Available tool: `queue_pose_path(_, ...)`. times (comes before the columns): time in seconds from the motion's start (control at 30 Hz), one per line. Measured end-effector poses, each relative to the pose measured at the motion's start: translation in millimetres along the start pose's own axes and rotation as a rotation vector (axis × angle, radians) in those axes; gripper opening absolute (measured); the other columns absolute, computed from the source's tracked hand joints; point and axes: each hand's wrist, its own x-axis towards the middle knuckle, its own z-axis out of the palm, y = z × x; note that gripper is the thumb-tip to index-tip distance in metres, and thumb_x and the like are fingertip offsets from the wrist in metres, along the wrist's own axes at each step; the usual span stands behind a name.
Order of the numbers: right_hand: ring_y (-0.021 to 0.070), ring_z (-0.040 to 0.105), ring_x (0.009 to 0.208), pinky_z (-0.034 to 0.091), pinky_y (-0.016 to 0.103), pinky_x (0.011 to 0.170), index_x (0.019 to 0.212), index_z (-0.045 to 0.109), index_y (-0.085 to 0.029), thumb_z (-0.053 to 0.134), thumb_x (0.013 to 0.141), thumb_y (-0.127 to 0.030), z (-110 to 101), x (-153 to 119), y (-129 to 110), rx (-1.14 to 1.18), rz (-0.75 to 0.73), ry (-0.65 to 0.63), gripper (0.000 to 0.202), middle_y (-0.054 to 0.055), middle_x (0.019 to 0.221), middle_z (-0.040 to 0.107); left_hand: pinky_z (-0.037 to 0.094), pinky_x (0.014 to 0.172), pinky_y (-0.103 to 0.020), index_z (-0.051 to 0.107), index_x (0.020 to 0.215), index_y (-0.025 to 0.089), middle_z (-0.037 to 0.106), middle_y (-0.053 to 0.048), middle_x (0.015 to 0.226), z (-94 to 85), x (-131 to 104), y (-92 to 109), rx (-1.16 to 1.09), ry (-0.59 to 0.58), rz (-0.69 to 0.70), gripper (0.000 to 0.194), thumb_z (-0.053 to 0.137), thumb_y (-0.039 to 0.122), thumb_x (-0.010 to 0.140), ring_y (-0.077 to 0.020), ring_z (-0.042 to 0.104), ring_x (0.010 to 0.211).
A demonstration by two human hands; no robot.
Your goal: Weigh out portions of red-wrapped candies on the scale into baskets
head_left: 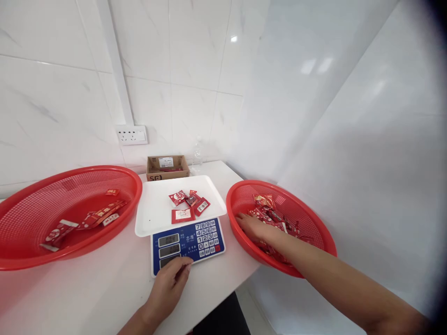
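Note:
My left hand [172,284] rests at the front edge of a blue-and-white digital scale [190,253], partly over its lowest display. Its fingers are curled, with the thumb against the index finger and nothing visible between them. Several small red printed packets [183,215] lie on the scale's white tray [150,204]. To the right, my right hand [252,227] reaches down into a red mesh basket [323,232], at its left side. Its visible fingers are stretched out beside a pile of red packets [264,201]; the fingertips are partly hidden.
Another red basket [134,179] stands at the left with several red packets [104,215] inside. Behind the scale are a cardboard box [167,175] and a clear plastic bottle [198,152]. A wall socket [132,135] sits above the white table [94,288]. The right basket overhangs the table edge.

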Motion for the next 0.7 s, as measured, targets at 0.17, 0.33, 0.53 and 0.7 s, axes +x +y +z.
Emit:
queue_pose_path(0.17,0.0209,0.061,0.079,0.04,0.029,0.068,0.086,0.063,-0.016,0.045,0.078,-0.013,-2,-2,4,-0.003,0.035,0.096,0.019,0.012,0.096,0.064,0.052,0.066,-0.023,0.062,0.091,0.024,0.068,-0.002,0.087,-2.2,-2,4,-0.023,-0.038,-0.023,0.021,0.044,0.032,0.088,-0.0143,0.063,0.076)
queue_pose_path(0.33,0.021,0.061,0.082,0.04,0.03,0.07,0.088,0.059,-0.017,0.04,0.08,-0.011,-30,-2,13,0.069,0.145,0.301,0.021,0.011,0.095,0.064,0.05,0.065,-0.022,0.062,0.091,0.023,0.067,-0.001,0.086,-1.9,-3,7,-0.046,-0.059,-0.018,0.021,0.042,0.03,0.089,-0.013,0.062,0.074)
queue_pose_path(0.53,0.0198,0.059,0.097,0.042,0.033,0.083,0.105,0.051,-0.02,0.037,0.088,-0.027,-66,6,-23,0.284,0.113,0.546,0.024,0.007,0.103,0.064,0.05,0.07,-0.022,0.061,0.092,0.023,0.068,-0.001,0.087,-2.7,-2,9,-0.066,-0.073,-0.008,0.021,0.041,0.027,0.089,-0.0135,0.063,0.08)
queue_pose_path(0.7,0.013,0.061,0.063,0.049,0.027,0.059,0.106,0.053,-0.021,0.039,0.087,-0.034,-55,36,-79,0.471,-0.04,0.426,0.026,0.001,0.087,0.067,0.05,0.07,-0.024,0.061,0.093,0.022,0.068,-0.002,0.088,-2.9,-3,8,-0.061,-0.061,-0.002,0.021,0.041,0.027,0.089,-0.0141,0.063,0.08)
